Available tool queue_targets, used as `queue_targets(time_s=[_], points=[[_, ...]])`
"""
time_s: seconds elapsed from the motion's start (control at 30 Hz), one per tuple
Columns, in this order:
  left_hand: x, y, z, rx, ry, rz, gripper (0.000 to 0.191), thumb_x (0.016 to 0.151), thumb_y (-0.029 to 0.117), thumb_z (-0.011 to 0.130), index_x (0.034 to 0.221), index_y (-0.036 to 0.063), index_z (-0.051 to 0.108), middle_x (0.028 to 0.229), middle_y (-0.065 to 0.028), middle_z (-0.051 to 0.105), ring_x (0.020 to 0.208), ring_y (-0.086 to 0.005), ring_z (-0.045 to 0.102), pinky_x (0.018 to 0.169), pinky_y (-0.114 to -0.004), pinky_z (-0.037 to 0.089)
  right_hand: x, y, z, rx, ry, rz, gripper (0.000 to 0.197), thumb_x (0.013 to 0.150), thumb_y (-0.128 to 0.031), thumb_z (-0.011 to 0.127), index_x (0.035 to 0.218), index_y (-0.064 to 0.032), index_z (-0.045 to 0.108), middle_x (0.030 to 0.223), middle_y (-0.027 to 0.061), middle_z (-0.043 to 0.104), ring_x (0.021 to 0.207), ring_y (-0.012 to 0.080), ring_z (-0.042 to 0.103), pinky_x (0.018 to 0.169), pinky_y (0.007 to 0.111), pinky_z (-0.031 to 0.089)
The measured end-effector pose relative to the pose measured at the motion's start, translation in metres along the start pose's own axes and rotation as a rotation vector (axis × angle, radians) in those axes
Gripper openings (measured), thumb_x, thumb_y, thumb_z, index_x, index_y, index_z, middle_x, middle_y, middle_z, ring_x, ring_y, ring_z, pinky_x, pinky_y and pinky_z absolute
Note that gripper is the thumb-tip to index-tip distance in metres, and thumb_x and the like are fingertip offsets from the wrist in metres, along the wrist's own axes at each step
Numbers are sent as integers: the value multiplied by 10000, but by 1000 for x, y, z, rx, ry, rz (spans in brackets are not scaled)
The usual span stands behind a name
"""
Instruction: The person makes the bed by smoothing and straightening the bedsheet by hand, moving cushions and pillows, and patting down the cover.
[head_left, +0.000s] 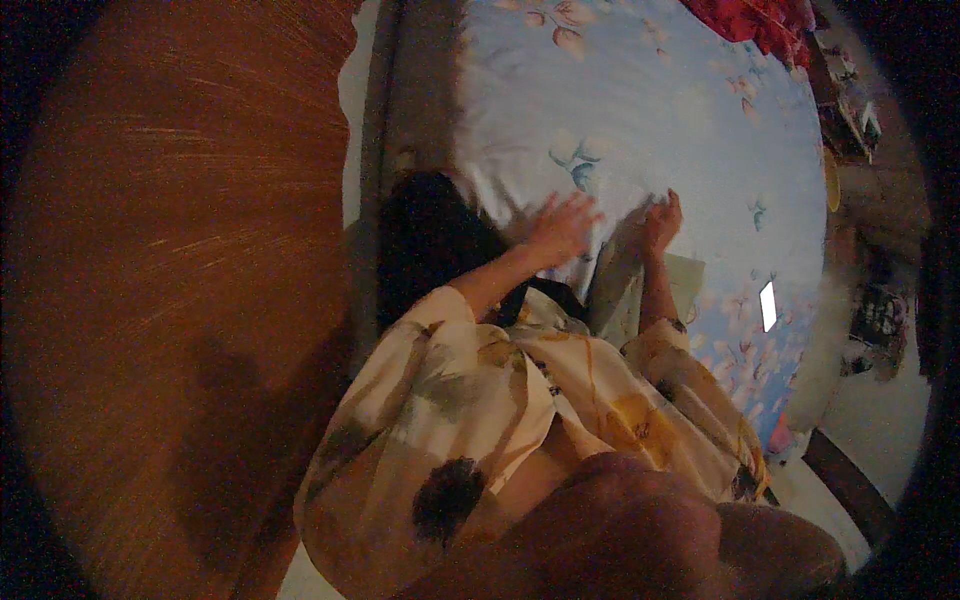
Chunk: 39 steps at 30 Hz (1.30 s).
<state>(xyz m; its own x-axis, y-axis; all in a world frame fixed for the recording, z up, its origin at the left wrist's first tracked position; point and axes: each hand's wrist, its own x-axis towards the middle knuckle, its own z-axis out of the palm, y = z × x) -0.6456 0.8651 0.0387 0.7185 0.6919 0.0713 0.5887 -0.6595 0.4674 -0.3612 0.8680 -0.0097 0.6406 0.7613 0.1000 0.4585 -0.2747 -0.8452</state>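
My left hand (564, 229) is held over the bed with its fingers spread, slightly blurred, and nothing shows in it. To its right is my right hand (663, 223), raised over the sheet with its fingers partly curled; whether it pinches anything is too dim to tell. Both are above a pale blue bedsheet (675, 127) printed with flowers and leaves. A flat, pale green sheet or booklet (686, 274) lies beside my right forearm, partly hidden by it. Farther right, a brightly lit white rectangle (768, 306), perhaps a phone screen, lies on the bed.
A brown wood-grained surface (187, 187) runs along the left side. Red cloth (757, 26) covers the bed's far right corner. Past the bed's right edge are cluttered objects (874, 319) on the floor, dim and unclear. Dark cloth (435, 240) covers my leg at the left.
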Motion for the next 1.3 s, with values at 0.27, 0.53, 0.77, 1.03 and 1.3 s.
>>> queue_targets(time_s=[0.27, 0.53, 0.77, 1.03, 1.3], points=[[-29, -77, -24, 104, -179, -254, 854, 806, 501, 774, 1543, 303, 392, 1642, -28, 315, 1491, -339, 309, 1146, -693, 227, -38, -38, 81, -244, -122, -234, 275, 878, -206, 597, 1058, -5, 648, 1097, 209, 645, 1066, 421, 593, 959, 521, 448], [-83, -196, -113, 267, 169, -858, 591, 898, 337, 704, 1395, 59, 543, 1517, -175, 451, 1399, -382, 415, 1158, -640, 257, -124, -150, 246, 159, -966, -788, 398, 842, -30, 661, 1239, -56, 666, 1266, 155, 659, 1235, 342, 601, 1040, 407, 483], [-22, -75, -35, -14, 116, -144, 603, 905, 353, 691, 1466, 216, 519, 1600, -135, 368, 1502, -355, 288, 1195, -603, 214, -3, -61, 112, -139, -117, -608, 388, 918, -94, 610, 1297, -15, 631, 1347, 168, 626, 1265, 336, 557, 1074, 420, 434], [-17, -44, 21, 138, -252, 492, 589, 930, 425, 650, 1487, 338, 476, 1616, 18, 377, 1521, -250, 275, 1217, -589, 186, 49, 46, -22, -718, 234, -210, 460, 922, -284, 566, 1273, 5, 639, 1096, 205, 668, 1025, 400, 639, 838, 522, 526], [-33, -191, -62, -10, 212, -637, 556, 901, 320, 680, 1422, 176, 548, 1539, -79, 449, 1443, -335, 369, 1158, -618, 263, 43, -131, 226, -19, -311, -579, 341, 780, -137, 639, 1092, -3, 664, 1142, 212, 645, 1087, 425, 582, 929, 486, 472]])
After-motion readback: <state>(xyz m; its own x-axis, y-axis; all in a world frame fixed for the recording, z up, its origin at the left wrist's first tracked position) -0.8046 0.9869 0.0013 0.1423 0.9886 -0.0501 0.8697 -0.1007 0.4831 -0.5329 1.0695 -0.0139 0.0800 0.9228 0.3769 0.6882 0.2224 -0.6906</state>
